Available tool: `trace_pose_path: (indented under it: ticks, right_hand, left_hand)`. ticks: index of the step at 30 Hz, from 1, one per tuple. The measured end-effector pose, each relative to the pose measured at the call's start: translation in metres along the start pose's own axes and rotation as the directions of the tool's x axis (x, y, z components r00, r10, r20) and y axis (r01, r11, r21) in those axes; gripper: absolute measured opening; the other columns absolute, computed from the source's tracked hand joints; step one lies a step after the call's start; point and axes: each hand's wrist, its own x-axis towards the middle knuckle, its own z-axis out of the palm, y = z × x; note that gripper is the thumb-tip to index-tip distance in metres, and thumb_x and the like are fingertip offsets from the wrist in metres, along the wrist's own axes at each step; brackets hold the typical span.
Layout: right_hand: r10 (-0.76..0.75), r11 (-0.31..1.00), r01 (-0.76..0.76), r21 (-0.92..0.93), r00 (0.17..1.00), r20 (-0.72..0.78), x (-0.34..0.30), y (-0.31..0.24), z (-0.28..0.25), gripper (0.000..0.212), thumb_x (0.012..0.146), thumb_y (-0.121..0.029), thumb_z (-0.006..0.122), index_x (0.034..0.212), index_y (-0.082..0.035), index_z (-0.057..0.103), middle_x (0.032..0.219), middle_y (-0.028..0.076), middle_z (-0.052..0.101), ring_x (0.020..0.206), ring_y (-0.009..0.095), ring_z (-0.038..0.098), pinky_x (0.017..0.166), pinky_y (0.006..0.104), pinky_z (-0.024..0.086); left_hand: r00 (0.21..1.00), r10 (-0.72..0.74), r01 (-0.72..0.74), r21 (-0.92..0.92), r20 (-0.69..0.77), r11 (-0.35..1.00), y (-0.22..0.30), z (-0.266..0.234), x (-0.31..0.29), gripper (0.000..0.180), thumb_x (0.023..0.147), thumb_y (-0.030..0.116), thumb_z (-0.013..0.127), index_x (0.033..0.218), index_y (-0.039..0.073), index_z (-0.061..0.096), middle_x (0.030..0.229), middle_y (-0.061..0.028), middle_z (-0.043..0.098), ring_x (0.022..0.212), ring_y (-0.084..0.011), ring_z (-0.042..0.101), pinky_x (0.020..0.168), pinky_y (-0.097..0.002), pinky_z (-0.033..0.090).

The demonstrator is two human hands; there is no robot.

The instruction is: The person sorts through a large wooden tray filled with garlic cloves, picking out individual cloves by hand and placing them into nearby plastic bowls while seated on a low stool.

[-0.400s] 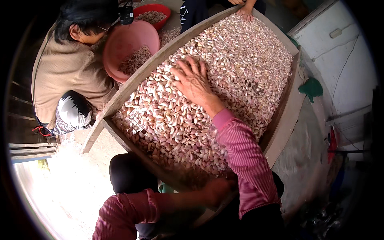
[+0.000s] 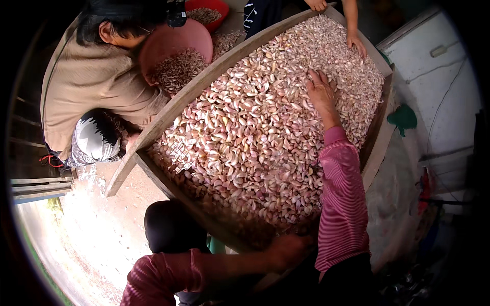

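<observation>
A wooden-framed tray point(image 2: 153, 173) is spread with pink and white garlic cloves point(image 2: 240, 137). My right hand point(image 2: 322, 99) lies on the cloves toward the far right, its fingers stretched out over them. My left hand point(image 2: 288, 251) is low and in shadow at the tray's near edge. It is dark and blurred, so its fingers and anything in them do not show clearly. In the near left corner, pale mesh point(image 2: 179, 155) shows through a thin patch of cloves.
At the left a person in a tan top point(image 2: 97, 86) crouches beside a pink basin point(image 2: 176, 38) of small cloves. Behind it stands a red basin point(image 2: 206, 13). Another person's hand point(image 2: 356, 43) touches cloves at the far corner. A green cloth-like thing point(image 2: 403, 118) lies right of the tray.
My right hand has moved right and slightly away across the cloves. The other person's hand at the far end has shifted right. The whole view has shifted slightly.
</observation>
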Motion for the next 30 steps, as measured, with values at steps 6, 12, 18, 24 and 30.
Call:
trace_pose_path:
  ticks: [6,12,18,24,30]
  right_hand:
    - [-0.402,0.899,0.384,0.211,0.914,0.049,-0.087,-0.034,0.003,0.06,0.097,-0.044,0.051,0.151,-0.019,0.038,0.158,0.013,0.034,0.144,0.046,0.023,0.116,0.0543,0.027]
    - [-0.635,0.768,0.63,0.112,0.728,0.258,-0.205,-0.05,-0.03,0.064,0.092,-0.046,0.063,0.149,-0.024,0.042,0.164,0.004,0.019,0.15,0.042,0.007,0.117,0.0663,0.006]
    - [-0.527,0.844,0.536,0.009,0.826,0.202,-0.217,0.009,-0.055,0.053,0.092,-0.024,0.066,0.143,-0.023,0.05,0.157,0.006,0.031,0.143,0.04,0.028,0.116,0.0639,0.019]
    - [-0.225,0.961,0.257,0.099,0.941,-0.253,-0.177,0.095,-0.04,0.033,0.09,-0.01,0.065,0.124,-0.011,0.065,0.135,0.012,0.056,0.124,0.036,0.051,0.107,0.0452,0.04]
    - [-0.446,0.821,0.502,0.273,0.861,-0.242,-0.114,0.013,-0.036,0.022,0.089,-0.005,0.065,0.11,-0.006,0.07,0.105,0.012,0.069,0.094,0.032,0.066,0.085,0.0417,0.053]
  left_hand:
    - [0.999,0.031,-0.033,0.123,0.026,0.992,-0.049,0.045,-0.004,0.03,0.094,0.025,0.056,0.121,0.015,0.063,0.084,-0.0194,0.069,0.073,-0.0401,0.067,0.064,-0.0485,0.054]
    - [0.983,0.143,-0.164,0.193,0.119,0.967,-0.023,0.026,-0.003,0.025,0.091,0.023,0.057,0.109,0.008,0.066,0.079,-0.0178,0.068,0.067,-0.0394,0.066,0.06,-0.0492,0.054]
    - [0.997,0.046,-0.058,0.19,0.067,0.98,0.007,0.002,-0.007,0.025,0.082,0.017,0.062,0.105,0.009,0.067,0.085,-0.0216,0.068,0.077,-0.0393,0.068,0.066,-0.0466,0.055]
    - [0.995,0.001,-0.018,0.161,0.104,0.987,0.011,0.003,-0.005,0.029,0.084,0.019,0.062,0.112,0.012,0.065,0.09,-0.0205,0.069,0.083,-0.0401,0.068,0.071,-0.0477,0.055]
    - [0.997,-0.015,0.009,0.087,0.07,0.996,0.002,-0.001,-0.008,0.027,0.086,0.019,0.061,0.112,0.012,0.064,0.089,-0.02,0.069,0.083,-0.0407,0.067,0.071,-0.0492,0.054]
